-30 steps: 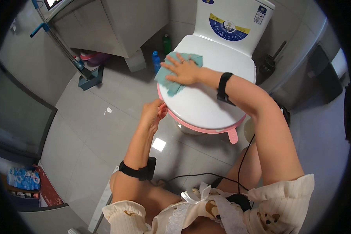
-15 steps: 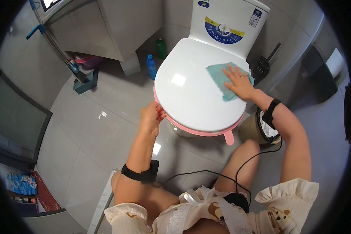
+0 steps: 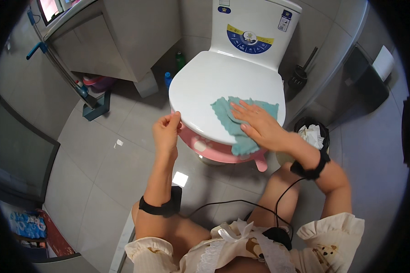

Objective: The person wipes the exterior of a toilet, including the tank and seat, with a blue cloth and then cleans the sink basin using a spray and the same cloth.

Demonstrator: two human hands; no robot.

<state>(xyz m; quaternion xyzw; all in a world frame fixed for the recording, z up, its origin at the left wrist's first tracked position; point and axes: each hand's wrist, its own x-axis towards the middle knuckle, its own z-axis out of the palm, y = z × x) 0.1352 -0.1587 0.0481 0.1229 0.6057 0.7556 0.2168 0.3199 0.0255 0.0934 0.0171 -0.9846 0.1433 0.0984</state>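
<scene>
A white toilet lid (image 3: pixel 205 86) is tilted up slightly at the front, showing a pink seat cover (image 3: pixel 209 148) with white paw-shaped marks and a tab. My left hand (image 3: pixel 166 133) pinches the lid's front left rim between thumb and bent fingers. On the lid's front right part lies a creased teal cloth (image 3: pixel 227 119). My right hand (image 3: pixel 262 126) holds and presses this cloth, fingers extended close together and thumb on a fold. Part of the cloth hangs over the lid's front edge. The palm hides the cloth's middle.
Beside the toilet's right stand a lined waste bin (image 3: pixel 312 136) with white paper and a dark toilet brush (image 3: pixel 300 75). Blue (image 3: pixel 168 79) and green bottles (image 3: pixel 180 60) stand at left by a cabinet (image 3: pixel 95 45). A broom with dustpan (image 3: pixel 97 107) leans farther left. A black cable (image 3: pixel 237 200) joins my wristbands.
My right hand has drawn the cloth toward me and left, to the lid's front edge. The lid's front has risen from the pink cover, its rim in my left hand.
</scene>
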